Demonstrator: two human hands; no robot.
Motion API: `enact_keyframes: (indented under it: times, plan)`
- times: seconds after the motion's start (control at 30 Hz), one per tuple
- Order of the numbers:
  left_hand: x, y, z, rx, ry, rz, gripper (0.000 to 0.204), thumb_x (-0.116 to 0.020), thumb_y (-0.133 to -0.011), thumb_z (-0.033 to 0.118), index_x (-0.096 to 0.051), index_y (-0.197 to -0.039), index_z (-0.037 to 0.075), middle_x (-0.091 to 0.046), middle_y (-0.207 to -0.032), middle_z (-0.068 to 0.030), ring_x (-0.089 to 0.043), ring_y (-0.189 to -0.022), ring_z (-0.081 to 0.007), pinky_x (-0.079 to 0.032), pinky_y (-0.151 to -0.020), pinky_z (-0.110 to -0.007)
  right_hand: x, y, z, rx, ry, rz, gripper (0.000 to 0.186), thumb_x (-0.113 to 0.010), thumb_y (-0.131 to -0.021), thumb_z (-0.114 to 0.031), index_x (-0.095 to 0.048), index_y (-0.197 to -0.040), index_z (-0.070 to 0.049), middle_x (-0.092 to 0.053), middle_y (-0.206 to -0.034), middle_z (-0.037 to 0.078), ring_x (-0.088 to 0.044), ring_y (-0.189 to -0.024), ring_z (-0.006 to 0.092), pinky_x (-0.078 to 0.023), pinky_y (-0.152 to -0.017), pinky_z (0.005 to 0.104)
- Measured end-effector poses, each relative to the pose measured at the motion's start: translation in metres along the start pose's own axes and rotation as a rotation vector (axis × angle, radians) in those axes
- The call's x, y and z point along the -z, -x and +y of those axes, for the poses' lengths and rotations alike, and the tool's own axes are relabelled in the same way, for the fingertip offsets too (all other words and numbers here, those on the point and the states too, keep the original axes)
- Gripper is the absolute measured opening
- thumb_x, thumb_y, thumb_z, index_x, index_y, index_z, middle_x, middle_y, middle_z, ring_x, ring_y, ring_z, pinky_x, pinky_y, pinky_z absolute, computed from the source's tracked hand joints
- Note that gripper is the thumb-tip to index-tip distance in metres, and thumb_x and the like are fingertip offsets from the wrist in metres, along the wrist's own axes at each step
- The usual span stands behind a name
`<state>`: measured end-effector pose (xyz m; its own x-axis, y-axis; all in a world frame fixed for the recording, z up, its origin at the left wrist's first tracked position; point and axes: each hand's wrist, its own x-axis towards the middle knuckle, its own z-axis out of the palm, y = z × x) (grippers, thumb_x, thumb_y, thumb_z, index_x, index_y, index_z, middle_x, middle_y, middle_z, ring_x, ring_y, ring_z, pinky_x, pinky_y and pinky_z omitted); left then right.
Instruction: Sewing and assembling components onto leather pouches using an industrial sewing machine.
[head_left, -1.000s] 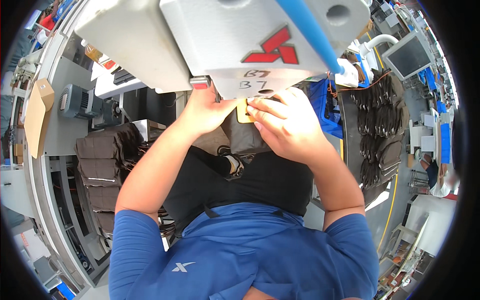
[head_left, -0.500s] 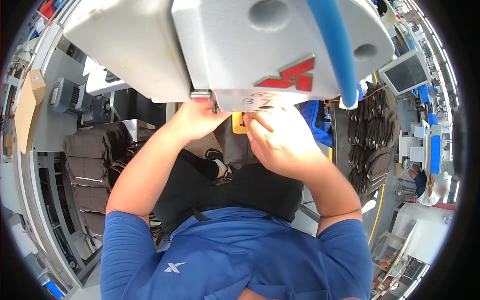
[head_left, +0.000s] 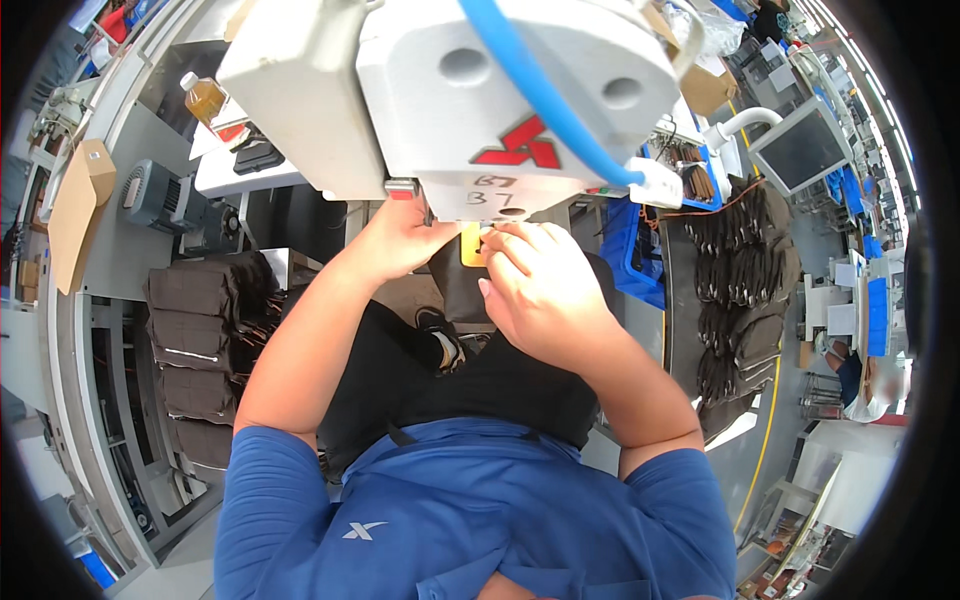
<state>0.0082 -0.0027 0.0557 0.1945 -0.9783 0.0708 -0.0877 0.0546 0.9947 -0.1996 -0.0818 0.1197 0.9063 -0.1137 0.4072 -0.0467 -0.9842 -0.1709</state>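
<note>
A large white machine head, apparently of a sewing machine [head_left: 420,110], stands right in front of me. My left hand [head_left: 395,240] reaches under its lower front edge, thumb pointing right; the other fingers are hidden. My right hand [head_left: 540,285] is closed, fingers curled and pressed together just below the same edge. What its fingertips hold cannot be made out. Between the hands shows a small yellow plate [head_left: 472,250], with the right fingertips beside it. Dark brown material [head_left: 455,290] hangs below the plate, above my lap.
Stacked dark fabric pieces [head_left: 205,315] stand at left, below a grey motor [head_left: 150,195]. More dark pieces [head_left: 745,290] hang in rows at right beside a blue bin [head_left: 630,260]. A blue hose [head_left: 550,90] crosses the machine head. A monitor [head_left: 800,145] and a seated person [head_left: 870,385] are farther right.
My view has shifted, so more of the machine, a bottle at left and a blue tray at right show. Both hands stay at the machine's lower edge; the right fingers have shifted slightly.
</note>
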Motion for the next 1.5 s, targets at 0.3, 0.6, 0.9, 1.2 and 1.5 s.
enact_keyframes:
  times: [0.3,0.6,0.9,1.2,1.5]
  plan:
    - [0.003,-0.003,-0.010,0.054,0.077,0.013,0.034,-0.067,-0.096,0.006,-0.061,-0.129,0.000,-0.067,-0.124,-0.0067,-0.061,-0.115,-0.0161,-0.049,-0.099,-0.034,-0.002,0.005,-0.007,-0.044,0.042,0.011,0.022,-0.070,-0.083,-0.015,-0.067,-0.097,0.001,-0.066,-0.104,0.013,-0.061,-0.100,0.0264,-0.047,-0.089,0.0395]
    - [0.006,-0.004,-0.014,0.083,0.088,-0.026,0.032,-0.065,-0.097,0.004,-0.060,-0.129,0.000,-0.066,-0.123,-0.0065,-0.061,-0.114,-0.0154,-0.049,-0.097,-0.033,-0.006,0.004,-0.009,-0.061,-0.012,0.079,0.017,-0.071,-0.079,-0.009,-0.063,-0.090,0.000,-0.064,-0.107,0.014,-0.061,-0.100,0.0313,-0.048,-0.086,0.0417]
    - [0.006,0.000,-0.018,0.115,0.007,0.033,0.040,-0.064,-0.097,0.020,-0.061,-0.132,0.001,-0.071,-0.110,-0.0039,-0.057,-0.073,-0.0060,-0.049,-0.064,-0.026,-0.006,0.006,-0.007,-0.058,-0.045,0.052,0.020,-0.072,-0.080,-0.012,-0.065,-0.094,0.001,-0.065,-0.107,0.014,-0.061,-0.101,0.0288,-0.048,-0.086,0.0408]
    - [0.003,0.003,-0.015,0.092,0.202,0.025,0.039,-0.067,-0.093,-0.002,-0.060,-0.130,0.002,-0.064,-0.127,-0.0073,-0.060,-0.117,-0.0186,-0.050,-0.100,-0.035,-0.006,0.007,-0.008,-0.065,-0.046,0.074,0.023,-0.073,-0.081,-0.015,-0.067,-0.097,0.001,-0.065,-0.107,0.012,-0.061,-0.100,0.0251,-0.047,-0.084,0.0383]
    - [0.004,0.006,-0.018,-0.057,0.019,0.072,0.027,-0.070,-0.093,0.002,-0.066,-0.119,0.001,-0.069,-0.114,-0.0058,-0.062,-0.108,-0.0156,-0.050,-0.092,-0.032,-0.008,0.017,-0.003,-0.090,-0.104,0.108,0.029,-0.073,-0.083,-0.015,-0.068,-0.104,0.003,-0.067,-0.113,0.014,-0.064,-0.107,0.0277,-0.049,-0.090,0.0401]
